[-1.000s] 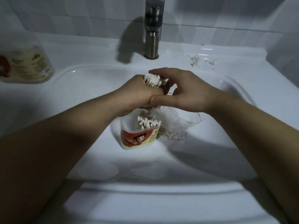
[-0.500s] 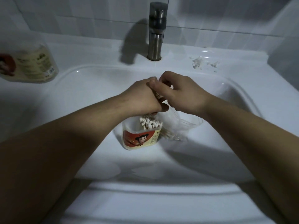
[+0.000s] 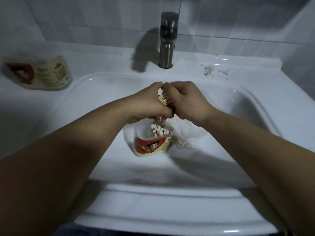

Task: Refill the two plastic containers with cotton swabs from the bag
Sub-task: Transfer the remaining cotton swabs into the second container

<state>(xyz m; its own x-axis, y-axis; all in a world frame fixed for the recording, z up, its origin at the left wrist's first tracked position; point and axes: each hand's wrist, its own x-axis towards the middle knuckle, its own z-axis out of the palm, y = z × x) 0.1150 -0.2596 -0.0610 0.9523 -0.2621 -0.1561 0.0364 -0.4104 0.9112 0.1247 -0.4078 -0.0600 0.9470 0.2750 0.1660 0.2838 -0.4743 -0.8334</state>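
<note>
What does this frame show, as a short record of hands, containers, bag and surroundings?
left hand: grips swab bundle above the open container
right hand: fingers curled on the same bundle's far end
open container: in the sink, partly filled with upright swabs
bag: clear, in the sink, right of the open container
second container: on the counter, far left; contents blurred
faucet: behind the hands

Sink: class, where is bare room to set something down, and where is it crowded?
Free: ledge between far-left container and faucet; basin floor in front of the open container. Crowded mid-basin: left hand and right hand grip swabs above it and the bag.
</note>
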